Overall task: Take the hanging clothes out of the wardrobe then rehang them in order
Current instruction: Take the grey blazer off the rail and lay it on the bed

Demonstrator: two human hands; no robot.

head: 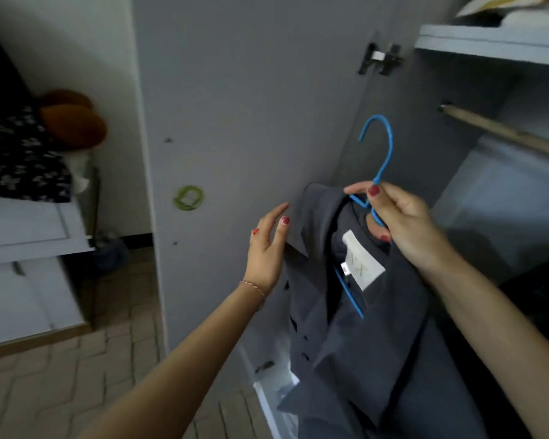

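Here, at frame centre-right, the right hand [403,223] pinched the neck of a blue hanger [381,153] between thumb and curled fingers, just below its hook. A dark grey shirt [362,327] hung on the hanger, clear of the wooden rail [504,133] at upper right, which showed bare along its visible length. The left hand [267,248] lay flat, fingers straight and released, against the shirt's collar edge. Behind both stood the open wardrobe door [251,106]. The shelf [492,42] above the rail held light-coloured folded items, blurred.
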